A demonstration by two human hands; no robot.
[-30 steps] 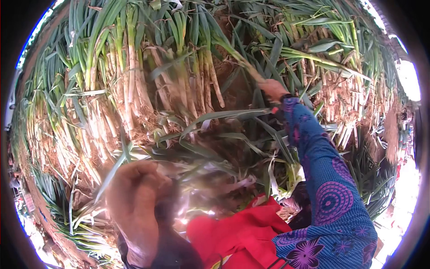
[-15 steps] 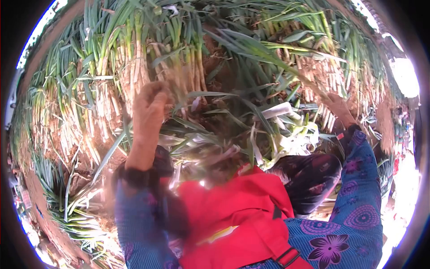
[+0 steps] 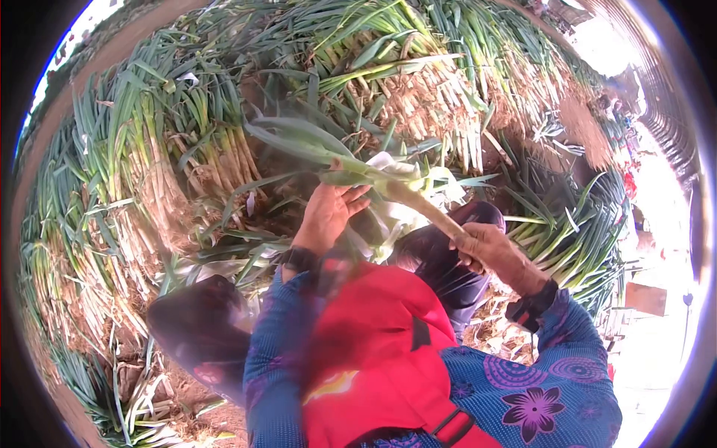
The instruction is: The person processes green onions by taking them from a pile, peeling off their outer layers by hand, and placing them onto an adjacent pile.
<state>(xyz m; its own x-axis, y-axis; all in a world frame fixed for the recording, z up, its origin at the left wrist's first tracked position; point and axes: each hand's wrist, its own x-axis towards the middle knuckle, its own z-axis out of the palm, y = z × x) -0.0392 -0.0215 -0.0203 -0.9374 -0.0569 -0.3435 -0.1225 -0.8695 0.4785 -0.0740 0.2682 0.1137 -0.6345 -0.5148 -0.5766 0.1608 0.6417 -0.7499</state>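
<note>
A long green onion [image 3: 418, 203] slants across the middle, its pale root end low on the right and its green leaves at the upper left. My right hand [image 3: 493, 254] is wrapped round the pale end. My left hand [image 3: 328, 209] is at the leafy part, fingers apart, with the leaves passing over or against the fingertips; whether it grips them is unclear. Under the stalk lie pale peeled leaves [image 3: 382, 224], between my knees.
Bunches of green onions [image 3: 160, 172] stand at the left, with more bunches [image 3: 429, 97] at the top. Another green pile [image 3: 567, 239] lies at the right. A red apron [image 3: 381, 336] covers my lap. A brown box [image 3: 645, 299] sits at the far right.
The view has turned to the right. My right hand has drawn the onion in close to my body, and my left hand has come up to its leaves with its fingers spread.
</note>
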